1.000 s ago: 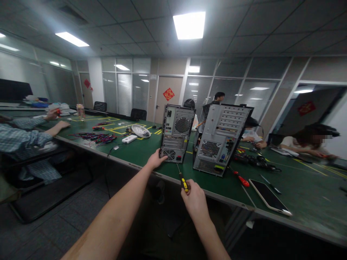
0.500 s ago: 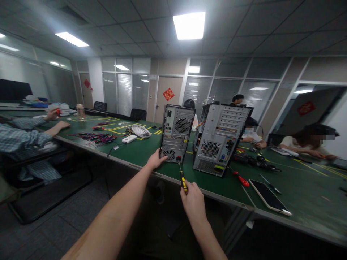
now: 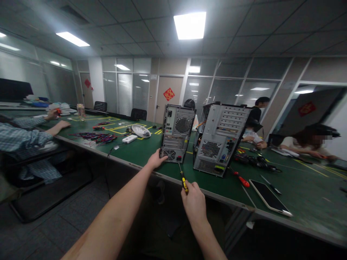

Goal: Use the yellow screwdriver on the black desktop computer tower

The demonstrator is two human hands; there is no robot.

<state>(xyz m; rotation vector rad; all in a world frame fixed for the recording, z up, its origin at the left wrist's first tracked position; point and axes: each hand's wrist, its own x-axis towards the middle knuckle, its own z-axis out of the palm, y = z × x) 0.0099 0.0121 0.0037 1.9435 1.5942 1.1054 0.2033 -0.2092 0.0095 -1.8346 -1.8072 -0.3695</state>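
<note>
A computer tower (image 3: 176,124) stands upright near the table's front edge, its back panel with vents and ports facing me. My left hand (image 3: 155,159) grips its lower left corner, thumb across the back panel; the other fingers are partly hidden behind the side. My right hand (image 3: 193,196) is closed around the yellow-and-black handle of a screwdriver (image 3: 184,181). The screwdriver's shaft points up to the tower's bottom edge, near the red switch; whether the tip sits in a screw is too small to tell. A second, wider computer tower (image 3: 217,141) stands just to the right.
On the green table (image 3: 130,159) at left lie bundled wires (image 3: 94,137), a white power strip (image 3: 129,139) and a round white grille (image 3: 141,130). To the right are a red screwdriver (image 3: 242,179), a pen-like tool (image 3: 271,185) and a tablet (image 3: 269,198). Several people sit or stand around.
The right hand and screwdriver have shifted very slightly; the tip stays at the tower's bottom edge. In the background a standing person has moved to the right. My left hand keeps its place.
</note>
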